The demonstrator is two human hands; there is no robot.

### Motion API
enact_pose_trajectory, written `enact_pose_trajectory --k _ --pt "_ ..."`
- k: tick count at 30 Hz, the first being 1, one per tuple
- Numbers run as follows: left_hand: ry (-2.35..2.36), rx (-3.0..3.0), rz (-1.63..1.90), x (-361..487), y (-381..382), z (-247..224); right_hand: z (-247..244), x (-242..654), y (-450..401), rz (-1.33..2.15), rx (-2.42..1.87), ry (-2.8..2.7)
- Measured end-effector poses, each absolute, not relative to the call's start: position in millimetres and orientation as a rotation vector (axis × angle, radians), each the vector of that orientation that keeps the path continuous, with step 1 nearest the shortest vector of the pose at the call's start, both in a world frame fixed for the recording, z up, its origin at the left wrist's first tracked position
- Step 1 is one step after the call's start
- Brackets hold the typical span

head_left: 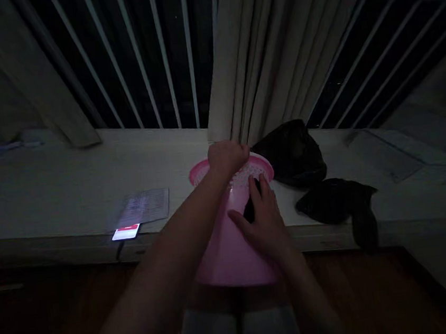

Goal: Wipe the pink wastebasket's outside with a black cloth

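A pink basket [236, 256] with a perforated band below its rim is tilted in front of me at the edge of a white ledge. My left hand [228, 157] is closed over the far side of its rim. Lower on the right, my right hand [263, 213] rests against the basket's side, thumb and fingers curved round a small black item [249, 209]. What that black item is cannot be made out in the dim light.
On the ledge [68, 178], printed paper [145, 206] and a lit phone [126, 232] lie left of the basket. Black plastic bags [293, 154] sit to its right, one [336, 200] hanging partly over the edge. Curtains [262, 51] and barred windows stand behind.
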State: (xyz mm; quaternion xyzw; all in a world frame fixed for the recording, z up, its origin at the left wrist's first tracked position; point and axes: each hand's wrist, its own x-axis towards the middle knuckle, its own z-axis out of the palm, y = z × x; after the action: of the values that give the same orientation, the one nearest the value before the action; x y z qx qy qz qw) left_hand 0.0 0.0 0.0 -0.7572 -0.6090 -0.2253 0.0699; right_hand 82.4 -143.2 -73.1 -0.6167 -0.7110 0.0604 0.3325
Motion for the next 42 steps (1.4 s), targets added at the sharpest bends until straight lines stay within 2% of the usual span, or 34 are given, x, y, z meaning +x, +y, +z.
enact_pose_trajectory --k 5,14,22,30,33,37,42 --pt "-1.887 -2.322 -0.625 0 -2 3 -69 82 -120 0.177 -1.68 -1.693" --pt "-1.873 -2.359 -0.63 2 -1 2 -77 83 -152 0.177 -1.651 -1.809" --pt "-1.849 -2.38 -0.633 4 -2 2 -79 88 -135 0.282 -1.679 -1.603" --pt "-1.855 -2.36 -0.625 4 -3 3 -102 85 -201 0.15 -1.609 -1.878" --pt "-1.831 -2.356 -0.625 9 -4 4 -93 78 -211 0.071 -1.494 -2.086" --pt "-1.845 -2.363 -0.602 10 -4 3 -69 71 -196 0.164 -1.181 -2.428" --pt "-1.862 -2.322 -0.625 3 -4 2 -56 69 -178 0.107 -1.317 -2.308"
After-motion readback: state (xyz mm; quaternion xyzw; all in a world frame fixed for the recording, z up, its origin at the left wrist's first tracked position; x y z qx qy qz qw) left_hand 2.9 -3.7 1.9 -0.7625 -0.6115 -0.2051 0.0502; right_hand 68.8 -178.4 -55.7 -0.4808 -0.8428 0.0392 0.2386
